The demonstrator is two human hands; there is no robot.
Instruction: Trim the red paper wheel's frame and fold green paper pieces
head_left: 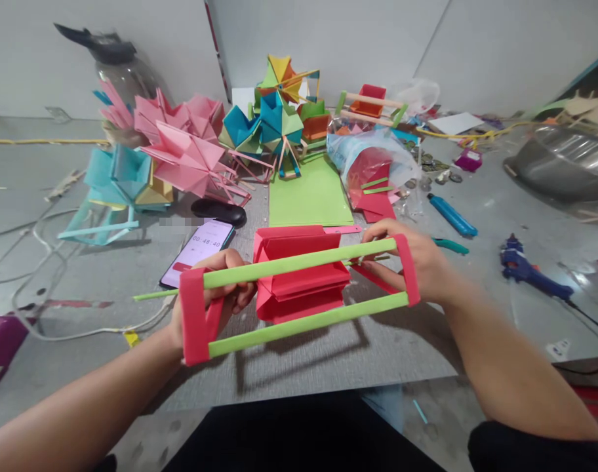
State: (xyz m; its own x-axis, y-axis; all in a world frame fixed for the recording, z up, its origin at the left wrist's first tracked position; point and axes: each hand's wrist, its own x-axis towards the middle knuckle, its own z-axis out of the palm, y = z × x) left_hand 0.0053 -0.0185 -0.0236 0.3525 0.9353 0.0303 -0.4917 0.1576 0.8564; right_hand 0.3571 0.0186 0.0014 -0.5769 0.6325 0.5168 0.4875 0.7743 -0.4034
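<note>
A person sits at a grey work surface [328, 354], holding a paper frame [299, 288] up between both hands, near the body. The frame has two green rolled paper rods [303, 261] running left to right, joined at each end by a red paper band [195, 316]. A red folded paper piece [299, 278] sits between the rods at the middle.

The left hand [215, 295] is curled round the left band, fingers closed on it and on the upper rod. The right hand [421, 265] holds the right band, fingers together and pressed against the rod ends.

Just beyond the frame lie a phone [198, 252] showing a timer and a green paper sheet [309, 193]. Farther off stand finished paper models in pink [185, 151], teal and mixed colours. To the right lie a blue glue gun [530, 272] and a blue cutter [451, 215].

The frame looks light and flimsy. Squeezing the ends inward could likely bow the rods or crush the red folds; pulling outward could slip a rod from its band.
</note>
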